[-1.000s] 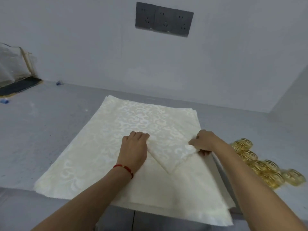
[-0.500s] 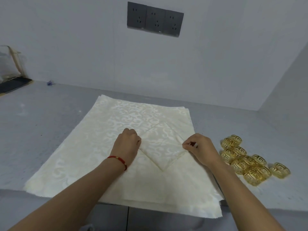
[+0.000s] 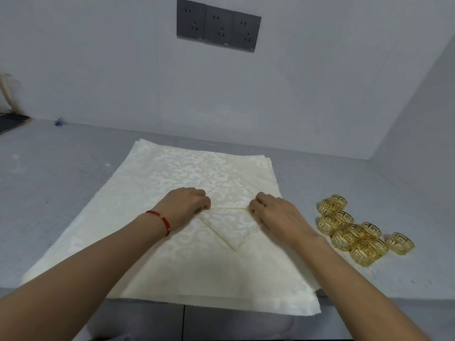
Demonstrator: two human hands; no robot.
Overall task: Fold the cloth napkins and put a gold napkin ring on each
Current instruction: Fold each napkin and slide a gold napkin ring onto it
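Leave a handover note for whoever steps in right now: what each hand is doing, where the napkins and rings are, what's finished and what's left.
Left hand: pinching the left end of the fold on the top napkin.
Right hand: pinching the right end of the same fold.
Napkin stack: flat on the grey table, near edge overhanging.
Gold napkin rings: piled loose to the right of the stack.
Done: top napkin partly folded, a point toward the person.
Left: finish this fold, ring it, then the remaining napkins. No napkin ringed yet.

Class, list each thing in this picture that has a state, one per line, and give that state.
Top napkin: partly folded, point toward the person.
Napkin stack: flat, unfolded.
Rings: heaped, unused.
Left hand: pinching the fold.
Right hand: pinching the fold.
Sockets: nothing plugged in.
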